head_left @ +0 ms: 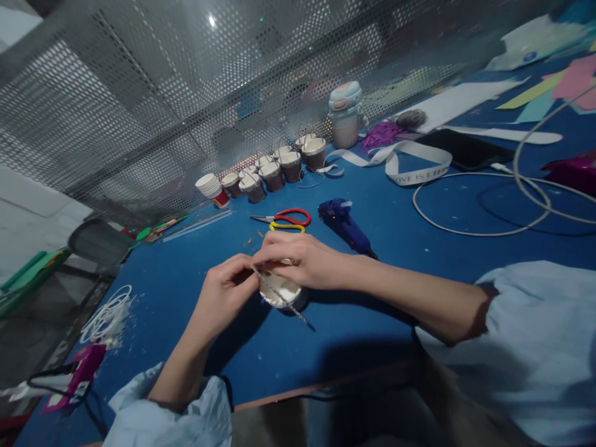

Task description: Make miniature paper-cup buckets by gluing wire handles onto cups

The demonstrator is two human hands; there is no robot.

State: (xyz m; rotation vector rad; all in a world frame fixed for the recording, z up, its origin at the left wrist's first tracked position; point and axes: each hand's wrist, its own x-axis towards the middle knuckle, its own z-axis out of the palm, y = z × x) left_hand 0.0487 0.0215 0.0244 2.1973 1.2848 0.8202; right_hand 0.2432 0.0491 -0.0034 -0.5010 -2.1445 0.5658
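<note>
A small paper cup [275,299] with a white inside stands on the table in front of me. Across its rim lies a thin speckled cord [294,310], its loose end sticking out towards me. My left hand [230,287] is closed at the cup's left side, thumb and index finger pinching the cord's far end. My right hand [298,259] reaches over the cup from the right, its fingers closed at the far rim and meeting the left fingertips. The right hand hides part of the rim. Scissors [291,218] with red and yellow handles lie just beyond.
A blue glue gun [344,225] lies to the right on the blue table [386,279]. Behind stand several brown cups [271,177], stacked paper cups [212,188] and a bottle [345,115]. White ribbon [419,167] and a looped cable [470,233] lie at right.
</note>
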